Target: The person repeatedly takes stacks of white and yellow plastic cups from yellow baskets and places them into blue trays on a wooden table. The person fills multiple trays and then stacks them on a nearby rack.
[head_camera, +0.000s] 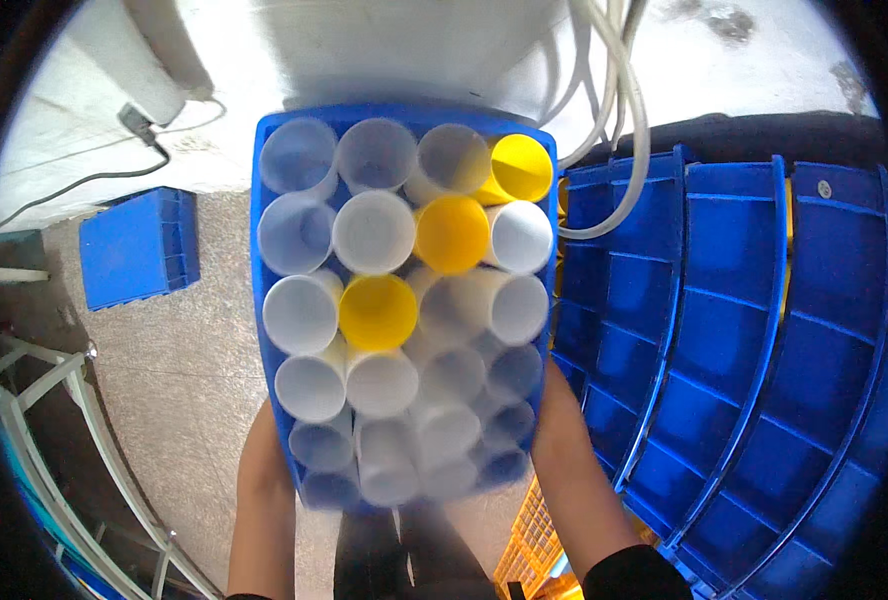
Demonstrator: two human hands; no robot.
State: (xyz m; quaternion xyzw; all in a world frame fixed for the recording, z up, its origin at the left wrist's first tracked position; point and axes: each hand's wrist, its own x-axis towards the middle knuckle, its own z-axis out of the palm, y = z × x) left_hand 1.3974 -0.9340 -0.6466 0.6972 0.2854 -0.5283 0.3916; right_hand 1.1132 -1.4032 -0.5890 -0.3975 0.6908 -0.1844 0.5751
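Note:
A blue plastic crate (406,112) is between my arms, filled with rows of open-ended plastic tubes. Most tubes are white or translucent, such as the white tube (374,232). Three tubes are yellow, among them the yellow tube (378,312) left of the middle. My left hand (267,431) is at the crate's lower left side, and my right hand (554,397) at its lower right side. Both hold the crate; their fingers are hidden by it. The crate's near end looks blurred.
Stacked blue crates (736,315) stand close on the right, with an orange plastic crate (534,532) below them. Looped pale hoses (627,150) hang at the upper right. On the floor at left lies a blue crate (125,247), near a white metal frame (106,435) and a black cable (113,175).

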